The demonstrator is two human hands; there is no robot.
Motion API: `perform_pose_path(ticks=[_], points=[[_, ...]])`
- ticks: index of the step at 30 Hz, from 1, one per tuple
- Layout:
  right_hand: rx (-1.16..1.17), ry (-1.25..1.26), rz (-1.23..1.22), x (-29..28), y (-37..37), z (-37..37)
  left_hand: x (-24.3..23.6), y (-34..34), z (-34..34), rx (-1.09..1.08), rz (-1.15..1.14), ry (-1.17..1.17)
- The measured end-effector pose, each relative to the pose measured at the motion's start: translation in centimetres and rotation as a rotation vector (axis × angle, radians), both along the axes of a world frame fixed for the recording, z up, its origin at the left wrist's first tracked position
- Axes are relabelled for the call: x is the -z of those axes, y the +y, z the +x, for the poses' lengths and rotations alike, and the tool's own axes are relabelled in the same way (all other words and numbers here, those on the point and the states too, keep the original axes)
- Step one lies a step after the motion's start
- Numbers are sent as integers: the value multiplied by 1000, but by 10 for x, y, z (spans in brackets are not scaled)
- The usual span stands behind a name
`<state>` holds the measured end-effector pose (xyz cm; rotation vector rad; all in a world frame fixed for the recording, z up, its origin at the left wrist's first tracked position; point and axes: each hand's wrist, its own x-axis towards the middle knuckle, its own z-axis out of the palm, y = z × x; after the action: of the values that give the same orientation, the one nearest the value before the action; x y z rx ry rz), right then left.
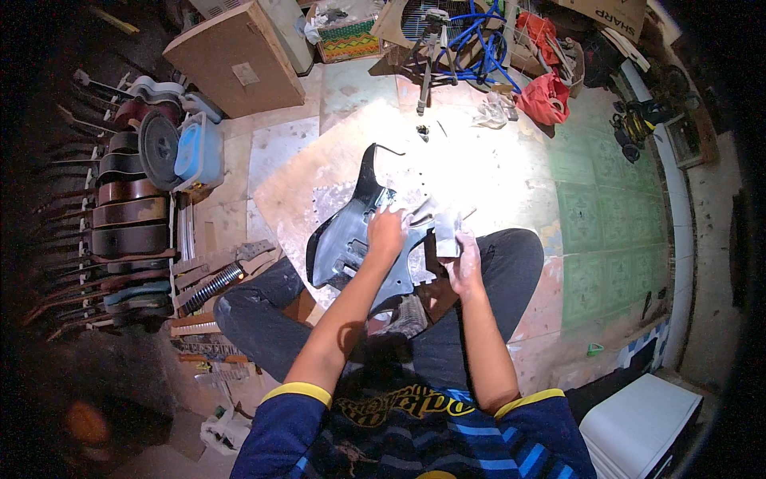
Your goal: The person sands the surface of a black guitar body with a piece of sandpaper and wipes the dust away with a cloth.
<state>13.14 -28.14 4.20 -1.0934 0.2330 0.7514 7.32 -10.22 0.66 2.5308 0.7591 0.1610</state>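
Electric guitar body (325, 254), dark-edged with a dull grey face, lies in the head view under and left of the left hand (385, 229), its long axis slanting from near left to far right, long horn pointing away. That hand is nearer, fingers bent down against the face; whether they grip anything I cannot tell. The right hand (465, 262), beside the body's right edge, pinches a pale flat piece (448, 233). A jigsaw-edged mat (325, 198) shows beyond the hands.
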Motion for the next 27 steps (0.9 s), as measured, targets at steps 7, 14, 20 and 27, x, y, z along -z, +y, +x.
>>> perform_pose_path(ticks=[7, 14, 20, 27], points=[[-167, 365, 254, 13, -3, -2, -48, -17, -37, 137, 24, -446], [-220, 174, 283, 5, 14, -32, -63, -28, -71, 180, 85, -430], [-236, 102, 179, 15, 19, -36, -74, -37, -81, 75, -105, -544], [-229, 108, 139, 11, 21, -44, -71, -31, -75, -326, -733, -516]])
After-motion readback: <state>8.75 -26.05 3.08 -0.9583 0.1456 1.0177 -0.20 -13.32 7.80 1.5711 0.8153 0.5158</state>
